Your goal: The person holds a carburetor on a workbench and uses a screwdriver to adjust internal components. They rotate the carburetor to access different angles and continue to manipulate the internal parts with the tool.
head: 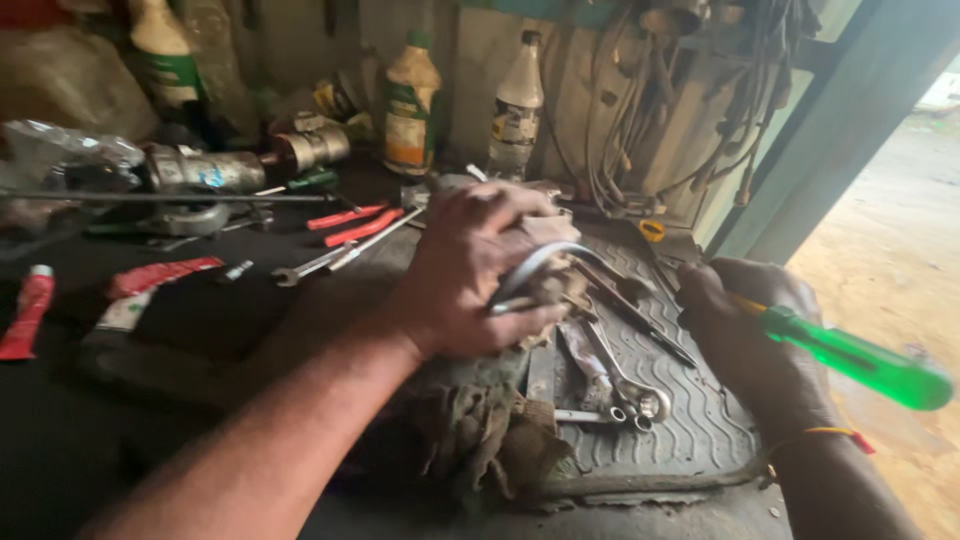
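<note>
Two hands at work on a metal part over a ribbed rubber mat.

Head view: the left hand point(470, 270) has its grip closed over a dirty metal part point(545, 275) with a curved silver tube, held just above the rubber mat point(690, 430) on the tabletop point(60, 440). The right hand point(745, 330), at the mat's right edge, has its grip wrapped tight round a green-handled screwdriver point(850, 358) whose handle points away from the mat. Wrenches point(620, 385) lie on the mat below the part; a rag point(480, 440) sits at the mat's near left corner. Red-handled pliers point(355, 222) lie left of the mat, bottles point(412, 105) stand behind it.
</note>
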